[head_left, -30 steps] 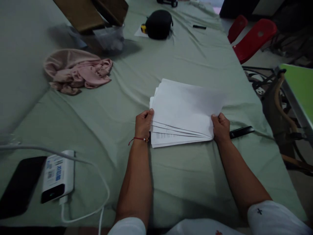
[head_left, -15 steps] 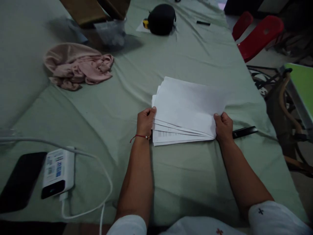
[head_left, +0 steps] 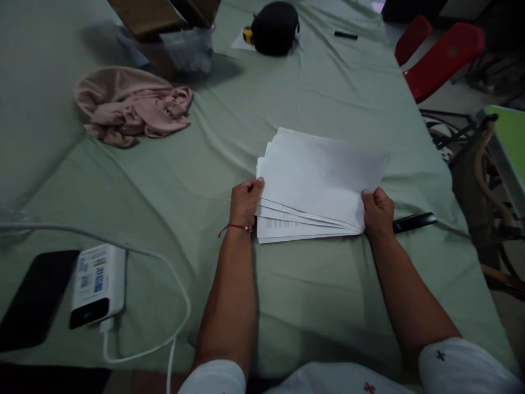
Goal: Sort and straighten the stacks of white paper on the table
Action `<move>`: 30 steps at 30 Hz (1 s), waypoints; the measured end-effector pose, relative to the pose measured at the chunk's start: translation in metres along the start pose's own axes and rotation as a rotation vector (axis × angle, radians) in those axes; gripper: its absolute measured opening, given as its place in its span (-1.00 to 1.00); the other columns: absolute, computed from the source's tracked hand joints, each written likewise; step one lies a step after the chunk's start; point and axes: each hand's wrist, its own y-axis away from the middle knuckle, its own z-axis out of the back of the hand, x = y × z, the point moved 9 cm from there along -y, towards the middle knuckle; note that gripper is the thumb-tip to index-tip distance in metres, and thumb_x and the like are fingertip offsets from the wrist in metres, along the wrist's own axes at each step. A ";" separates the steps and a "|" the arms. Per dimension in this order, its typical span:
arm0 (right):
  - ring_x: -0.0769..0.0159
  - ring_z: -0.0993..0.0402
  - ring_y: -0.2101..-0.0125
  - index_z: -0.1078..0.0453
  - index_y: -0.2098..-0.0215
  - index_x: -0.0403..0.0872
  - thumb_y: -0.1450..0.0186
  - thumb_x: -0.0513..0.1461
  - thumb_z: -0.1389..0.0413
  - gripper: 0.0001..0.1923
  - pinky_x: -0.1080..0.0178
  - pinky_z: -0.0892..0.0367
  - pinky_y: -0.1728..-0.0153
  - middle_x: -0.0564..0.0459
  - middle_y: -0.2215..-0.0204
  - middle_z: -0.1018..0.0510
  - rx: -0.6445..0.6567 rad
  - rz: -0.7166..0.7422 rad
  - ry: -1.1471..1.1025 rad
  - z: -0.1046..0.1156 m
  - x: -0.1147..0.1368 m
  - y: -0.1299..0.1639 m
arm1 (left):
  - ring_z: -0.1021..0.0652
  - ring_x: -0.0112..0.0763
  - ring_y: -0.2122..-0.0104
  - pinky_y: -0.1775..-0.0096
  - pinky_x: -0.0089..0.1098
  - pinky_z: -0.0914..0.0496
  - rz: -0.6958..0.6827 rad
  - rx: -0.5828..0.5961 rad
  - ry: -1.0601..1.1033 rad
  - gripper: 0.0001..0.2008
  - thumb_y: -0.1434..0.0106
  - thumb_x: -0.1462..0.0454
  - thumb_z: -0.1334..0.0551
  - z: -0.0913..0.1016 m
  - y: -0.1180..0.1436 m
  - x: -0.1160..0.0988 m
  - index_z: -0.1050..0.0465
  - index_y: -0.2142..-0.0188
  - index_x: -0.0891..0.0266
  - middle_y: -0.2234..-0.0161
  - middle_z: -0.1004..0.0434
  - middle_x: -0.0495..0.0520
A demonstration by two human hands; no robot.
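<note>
Several white paper sheets point(head_left: 320, 175) lie fanned in a loose stack between my hands, their left edges uneven. Faint print shows on a lower sheet near the front edge. My left hand point(head_left: 246, 200) pinches the left edge, thumb on top. Gripping the right side, my right hand point(head_left: 378, 210) has its thumb on the top sheet and its fingers curled. A black stapler-like object point(head_left: 415, 221) rests on the cloth just right of my right hand, partly hidden behind it. A red string bracelet point(head_left: 237, 227) circles my left wrist.
A pale green cloth point(head_left: 307, 306) covers the table. At left are a black phone point(head_left: 35, 301), a white power bank point(head_left: 98, 279) with a cable and a pink cloth point(head_left: 139, 106). Farther back stand a box point(head_left: 150, 19) and a black case point(head_left: 275, 28). Red chairs point(head_left: 445, 60) stand at right.
The view has shifted slightly, so the things on the table appear a little moved. Both hands keep their hold on the paper sheets, which look almost unchanged.
</note>
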 end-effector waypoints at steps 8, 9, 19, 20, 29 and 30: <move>0.43 -0.01 0.55 -0.24 0.43 0.00 -0.27 0.05 -0.26 -0.61 0.30 0.03 0.57 0.22 0.57 -0.18 0.000 0.012 -0.006 0.002 -0.004 0.000 | -0.18 -0.54 0.56 0.52 -0.45 -0.05 0.009 0.011 0.016 -0.57 -0.14 0.05 -0.45 0.000 -0.001 0.005 -0.36 0.61 0.25 0.61 -0.21 -0.11; 0.43 0.00 0.55 -0.23 0.44 0.00 -0.27 0.06 -0.27 -0.59 0.30 0.04 0.57 0.22 0.57 -0.17 -0.001 0.017 -0.002 0.002 -0.005 -0.001 | -0.18 -0.54 0.56 0.52 -0.45 -0.05 0.009 0.011 0.016 -0.57 -0.13 0.05 -0.46 0.000 -0.001 0.006 -0.36 0.60 0.25 0.61 -0.20 -0.11; 0.45 0.00 0.57 -0.21 0.46 0.00 -0.22 0.10 -0.29 -0.54 0.31 0.05 0.59 0.24 0.59 -0.16 -0.011 -0.010 -0.018 0.000 0.000 0.001 | -0.16 -0.55 0.55 0.51 -0.45 -0.03 -0.016 0.020 0.009 -0.58 -0.06 0.04 -0.47 0.000 -0.002 0.004 -0.36 0.62 0.25 0.62 -0.19 -0.13; 0.45 0.01 0.57 -0.20 0.47 0.00 -0.22 0.09 -0.29 -0.54 0.31 0.06 0.59 0.24 0.59 -0.15 -0.013 -0.013 -0.017 0.000 0.000 0.001 | -0.16 -0.55 0.55 0.51 -0.45 -0.03 -0.011 0.022 0.011 -0.57 -0.05 0.04 -0.48 0.000 -0.002 0.004 -0.36 0.62 0.25 0.62 -0.19 -0.13; 0.44 -0.10 0.54 -0.33 0.39 -0.02 -0.23 0.08 -0.29 -0.61 0.34 -0.05 0.55 0.22 0.55 -0.29 -0.006 -0.016 -0.044 0.000 -0.004 0.000 | -0.22 -0.55 0.55 0.50 -0.47 -0.08 0.018 0.015 0.032 -0.66 -0.02 0.13 -0.47 0.000 -0.002 0.004 -0.37 0.58 0.25 0.61 -0.25 -0.14; 0.44 -0.10 0.54 -0.34 0.38 -0.02 -0.22 0.08 -0.29 -0.61 0.34 -0.06 0.55 0.21 0.55 -0.30 -0.007 -0.017 -0.043 0.000 -0.003 0.000 | -0.23 -0.55 0.55 0.50 -0.47 -0.10 0.023 0.015 0.034 -0.68 -0.01 0.15 -0.47 0.000 -0.002 0.004 -0.38 0.57 0.25 0.61 -0.27 -0.14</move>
